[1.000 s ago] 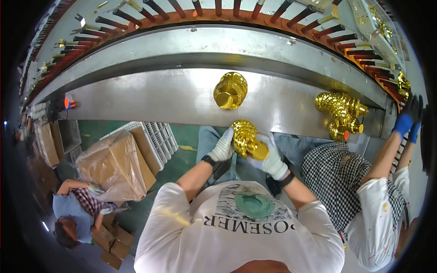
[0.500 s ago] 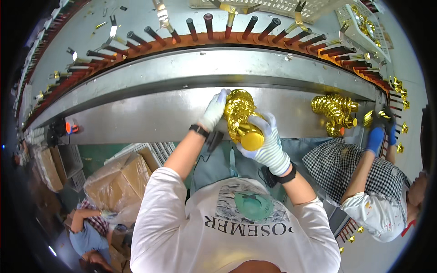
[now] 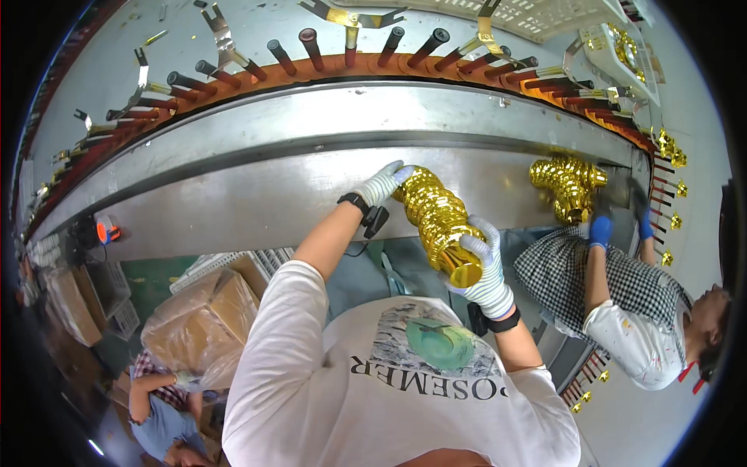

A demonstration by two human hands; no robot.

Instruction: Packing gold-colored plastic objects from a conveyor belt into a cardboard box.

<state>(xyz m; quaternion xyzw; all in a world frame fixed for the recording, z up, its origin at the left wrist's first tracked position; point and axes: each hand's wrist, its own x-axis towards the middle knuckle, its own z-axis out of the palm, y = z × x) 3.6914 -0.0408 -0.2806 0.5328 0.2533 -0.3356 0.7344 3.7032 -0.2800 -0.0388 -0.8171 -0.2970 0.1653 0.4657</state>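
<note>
A shiny gold stack of ribbed, cup-like pieces (image 3: 436,214) lies slantwise between my hands, over the front edge of the metal bench (image 3: 272,194). My left hand (image 3: 381,185), in a pale striped glove, has its fingertips closed on the far upper end. My right hand (image 3: 489,272), gloved alike, wraps the near lower end beside a flat round gold face. Its fingers lie over the side, and the thumb is mostly hidden underneath. More gold ribbed stacks (image 3: 569,187) lie on the bench to the right.
Behind the bench runs a curved row of dark-handled posts (image 3: 350,62), some topped with forked metal clamps (image 3: 354,17). At right, a co-worker's blue-gloved hand (image 3: 599,231) is near the gold stacks. Plastic-wrapped cartons (image 3: 206,311) stand lower left. An orange-and-black device (image 3: 107,229) sits at the bench's left end.
The gold stack has swung slantwise, its near end shifting right and toward me with my right hand. The co-worker's hands have moved left. The whole view has shifted slightly.
</note>
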